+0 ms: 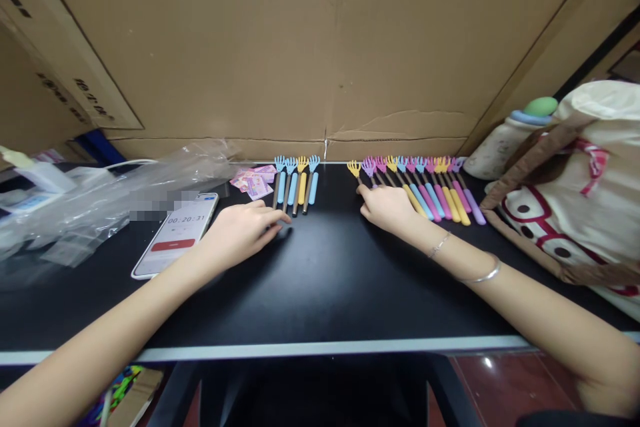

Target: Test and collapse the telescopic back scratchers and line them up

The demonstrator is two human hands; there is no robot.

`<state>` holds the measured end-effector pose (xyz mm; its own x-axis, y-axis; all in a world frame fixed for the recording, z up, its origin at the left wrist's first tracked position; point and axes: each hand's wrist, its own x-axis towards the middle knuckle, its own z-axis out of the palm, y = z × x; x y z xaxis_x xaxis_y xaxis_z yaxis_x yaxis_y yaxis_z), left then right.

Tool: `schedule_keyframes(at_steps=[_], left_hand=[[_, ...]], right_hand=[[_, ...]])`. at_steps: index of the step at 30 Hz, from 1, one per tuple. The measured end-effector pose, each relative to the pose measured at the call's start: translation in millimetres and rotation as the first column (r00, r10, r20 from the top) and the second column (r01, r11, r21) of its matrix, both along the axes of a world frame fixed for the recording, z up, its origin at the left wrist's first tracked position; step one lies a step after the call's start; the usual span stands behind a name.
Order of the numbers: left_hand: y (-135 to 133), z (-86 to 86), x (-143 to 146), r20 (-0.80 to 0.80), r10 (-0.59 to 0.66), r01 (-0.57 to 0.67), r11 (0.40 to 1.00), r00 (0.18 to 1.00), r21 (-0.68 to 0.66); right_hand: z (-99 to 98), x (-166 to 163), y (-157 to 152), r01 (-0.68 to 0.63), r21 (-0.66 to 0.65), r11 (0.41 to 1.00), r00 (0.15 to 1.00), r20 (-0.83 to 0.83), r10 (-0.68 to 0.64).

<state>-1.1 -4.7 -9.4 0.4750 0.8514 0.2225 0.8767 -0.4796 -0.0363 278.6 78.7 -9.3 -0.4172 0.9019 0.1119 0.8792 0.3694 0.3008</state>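
Observation:
My left hand (247,233) is at the near ends of a small row of back scratchers. Its thumb and index finger close at the lower tip of a blue-headed back scratcher (287,190); the contact is partly hidden. In this row, dark rods lie alongside blue and yellow handles (302,188). My right hand (387,209) has its fingers curled at the rod of a yellow-headed back scratcher (354,168), whose lower part the hand covers. Right of it, several back scratchers (445,193) with pink, purple, yellow and blue handles lie slanted side by side.
A phone (173,240) showing a timer lies left, beside a clear plastic bag (165,180) and printed cards (253,181). A cream bag (590,200) and a bottle (505,143) stand right. Cardboard (300,47) walls the back of the black table (320,293).

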Motion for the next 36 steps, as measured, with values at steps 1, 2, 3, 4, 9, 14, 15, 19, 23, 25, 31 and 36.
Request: schedule_keyframes(at_steps=[1, 2, 3, 4, 9, 14, 15, 19, 23, 25, 31, 36], left_hand=[[0.1, -0.2, 0.0, 0.003, 0.003, -0.003, 1.0, 1.0, -0.005], [0.1, -0.4, 0.0, 0.004, 0.004, -0.004, 1.0, 1.0, -0.011], [0.2, -0.6, 0.0, 0.004, 0.004, -0.004, 1.0, 1.0, -0.014], [0.3, -0.7, 0.0, 0.0, 0.002, -0.002, 1.0, 1.0, -0.015], [0.0, -0.3, 0.9, -0.032, 0.0, 0.0, 1.0, 0.999, -0.018], [0.4, -1.5, 0.2, -0.039, -0.005, 0.004, 1.0, 0.999, -0.027], [0.6, -1.8, -0.1, -0.034, -0.009, 0.008, 1.0, 0.999, -0.031], [0.9, -1.1, 0.7, -0.027, -0.007, 0.005, 0.999, 1.0, -0.053], [0.3, 1.9, 2.9, -0.04, 0.004, -0.007, 0.996, 0.999, -0.089], [0.2, 2.9, 3.3, -0.041, 0.005, -0.01, 0.994, 0.999, -0.104], [-0.2, 2.0, 2.1, -0.055, -0.006, 0.002, 0.997, 0.998, -0.076], [0.0, 1.6, 1.8, -0.076, -0.02, 0.013, 0.996, 0.997, -0.083]], right_hand=[[-1.0, 0.9, 0.3, -0.004, 0.008, 1.0, 1.0, -0.004, 0.004], [-1.6, 1.8, 0.8, -0.006, 0.016, 1.0, 1.0, -0.007, 0.006], [-1.7, 2.9, 1.3, -0.009, 0.024, 1.0, 1.0, -0.011, 0.009], [-1.3, 4.0, 1.9, -0.017, 0.032, 0.999, 1.0, -0.015, 0.017], [7.6, 5.2, 8.2, -0.103, 0.108, 0.989, 0.993, -0.05, 0.108], [20.3, -15.6, 21.3, -0.286, 0.244, 0.927, 0.94, -0.119, 0.321], [21.3, -22.8, 24.6, -0.317, 0.245, 0.916, 0.926, -0.129, 0.355], [17.2, -53.9, 38.2, -0.389, 0.176, 0.904, 0.892, -0.172, 0.417], [3.0, -75.7, 48.0, -0.418, 0.128, 0.899, 0.879, -0.192, 0.436], [-4.4, -80.3, 49.8, -0.424, 0.109, 0.899, 0.878, -0.196, 0.437], [-12.9, -76.1, 46.8, -0.376, 0.097, 0.921, 0.901, -0.193, 0.388], [-9.1, -63.5, 37.4, -0.387, 0.072, 0.919, 0.905, -0.162, 0.394]])
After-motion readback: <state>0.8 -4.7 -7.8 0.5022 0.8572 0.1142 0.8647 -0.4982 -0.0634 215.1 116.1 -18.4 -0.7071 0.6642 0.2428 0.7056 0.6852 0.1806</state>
